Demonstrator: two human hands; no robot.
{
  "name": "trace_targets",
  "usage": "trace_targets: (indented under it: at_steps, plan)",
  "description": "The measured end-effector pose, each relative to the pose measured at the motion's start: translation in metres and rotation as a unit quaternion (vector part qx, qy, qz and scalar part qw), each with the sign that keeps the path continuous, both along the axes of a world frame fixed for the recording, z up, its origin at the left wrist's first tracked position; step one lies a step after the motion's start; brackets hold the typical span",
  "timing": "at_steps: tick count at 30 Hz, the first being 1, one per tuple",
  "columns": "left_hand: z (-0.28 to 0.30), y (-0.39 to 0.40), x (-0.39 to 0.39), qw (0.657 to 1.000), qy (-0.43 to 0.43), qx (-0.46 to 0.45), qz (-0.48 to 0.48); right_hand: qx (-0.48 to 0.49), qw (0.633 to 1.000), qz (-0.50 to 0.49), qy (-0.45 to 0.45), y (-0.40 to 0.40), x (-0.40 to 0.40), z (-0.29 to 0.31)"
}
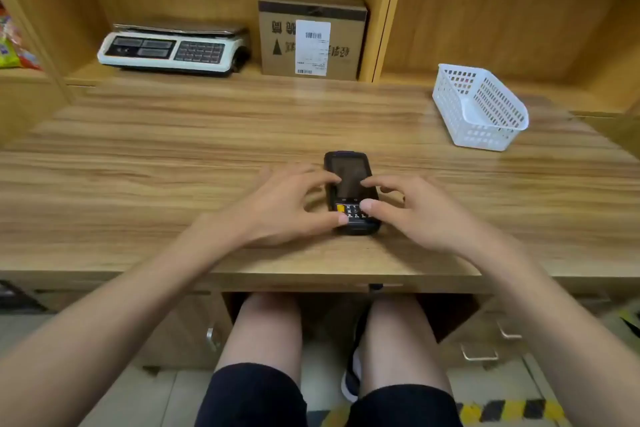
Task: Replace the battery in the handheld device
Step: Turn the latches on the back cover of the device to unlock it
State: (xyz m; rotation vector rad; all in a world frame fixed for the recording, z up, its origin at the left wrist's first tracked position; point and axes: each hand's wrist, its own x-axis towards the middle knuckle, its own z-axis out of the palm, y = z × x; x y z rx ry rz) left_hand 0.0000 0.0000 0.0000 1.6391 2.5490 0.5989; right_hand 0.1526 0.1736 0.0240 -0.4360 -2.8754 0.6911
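A black handheld device (349, 177) with a dark screen and a small keypad with a yellow key lies face up on the wooden desk (173, 163), near its front edge. My left hand (284, 204) rests at the device's left side, fingertips touching the screen edge and thumb at the keypad. From the right, my right hand (415, 210) touches the screen with its fingertips and the keypad with its thumb. Both hands' fingers are spread, touching the device rather than lifting it. No battery is visible.
A white plastic basket (479, 106) stands at the back right of the desk. On the shelf behind sit a white weighing scale (171, 48) and a cardboard box (311, 38). Coloured packets (12, 45) show at the far left.
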Motion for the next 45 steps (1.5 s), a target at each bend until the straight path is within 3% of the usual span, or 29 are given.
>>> trace_targets:
  at_steps: [4, 7, 32, 35, 38, 42, 45]
  plan:
    - [-0.006, -0.005, 0.005, 0.995, 0.078, -0.057, -0.002, 0.025, 0.999, 0.029, -0.018, -0.003, 0.004, -0.016]
    - [-0.007, 0.001, 0.003, 0.993, 0.114, -0.034, 0.008, 0.038, 0.999, 0.011, -0.005, -0.001, 0.001, -0.027]
    - [-0.004, 0.051, -0.045, 0.999, 0.026, -0.032, 0.030, -0.060, 0.995, -0.057, 0.051, 0.037, -0.045, -0.033]
    - [-0.003, 0.047, -0.045, 0.999, -0.013, -0.030, 0.034, -0.119, 0.987, -0.066, 0.082, 0.036, -0.045, -0.031]
    - [-0.002, 0.045, -0.048, 0.992, -0.108, 0.007, 0.057, -0.146, 0.981, -0.059, 0.109, 0.032, -0.050, -0.027]
    - [-0.001, 0.043, -0.054, 0.964, -0.239, 0.082, 0.084, -0.157, 0.977, -0.019, 0.144, 0.019, -0.056, -0.023]
    - [0.002, 0.041, -0.055, 0.950, -0.278, 0.114, 0.087, -0.168, 0.975, -0.006, 0.148, 0.012, -0.059, -0.021]
